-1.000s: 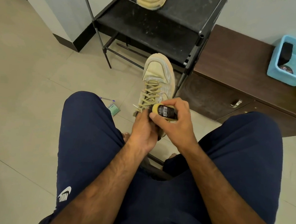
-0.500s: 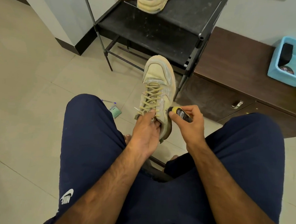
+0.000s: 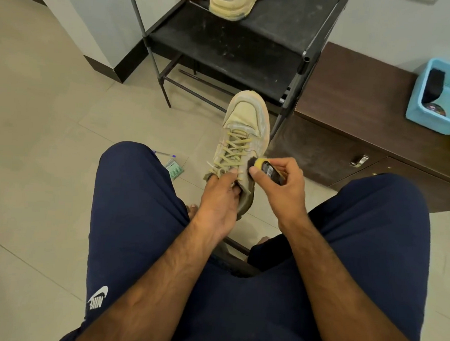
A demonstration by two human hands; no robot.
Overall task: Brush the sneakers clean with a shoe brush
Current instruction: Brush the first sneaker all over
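Your left hand (image 3: 219,196) grips the sneaker (image 3: 247,124) at the collar, thumb on the tongue, fingers curled into the opening; the shoe sits between your knees, toe pointing away toward the rack (image 3: 239,52); whether the toe rests on the floor cannot be told.

Your right hand (image 3: 283,184) pinches the brush (image 3: 265,167), thumb on the near side, fingers curled over the dark body; the yellow collar and dark head face the shoe.

Change over the last second:
- one second ago the brush lies across the tongue, close against your left thumb;
- half a second ago it sits lower on the shoe's right flank, toward the heel;
- now the head meets the right flank just beside the lower laces; the shoe has also turned slightly, toe more to the right.

Your left grip is unchanged throughout; only the brush travels.

Reading for the task: the work has probably shifted from the tongue area to the right flank, and a forward stroke appears to be under way; the toe cap and the left flank look dusty and likely remain to be done. A second sneaker (image 3: 228,4) stands on the rack's upper shelf, well apart from both hands; judge the task as less than half complete.
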